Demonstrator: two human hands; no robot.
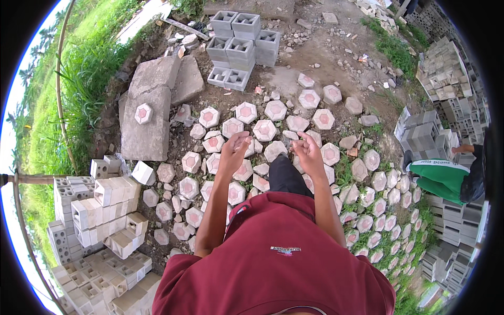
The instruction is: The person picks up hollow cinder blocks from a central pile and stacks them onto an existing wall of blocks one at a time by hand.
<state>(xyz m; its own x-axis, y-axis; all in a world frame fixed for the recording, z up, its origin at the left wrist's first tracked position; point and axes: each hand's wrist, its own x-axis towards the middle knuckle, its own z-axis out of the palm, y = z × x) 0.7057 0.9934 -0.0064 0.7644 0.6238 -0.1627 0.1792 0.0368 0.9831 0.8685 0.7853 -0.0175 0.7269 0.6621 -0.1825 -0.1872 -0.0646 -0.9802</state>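
Leftward, pale hollow blocks (107,205) stand stacked near a concrete slab (144,143) bearing one hexagonal paver (143,113). Next, the left hand (234,149) hangs half-open, fingers bent, holding nothing; red-centred pavers (264,130) lie on the ground between and below both hands. The right hand (307,149) is likewise half-curled and bare. Rightmost, a person in green (441,176) is beside grey blocks (420,128).

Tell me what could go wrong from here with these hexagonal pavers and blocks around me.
You could trip on the hexagonal pavers, which lie with irregular gaps between them. The grey hollow blocks ahead are stacked to uneven heights and might topple if bumped. Your left hand and right hand are bare, so rough edges could scrape them.
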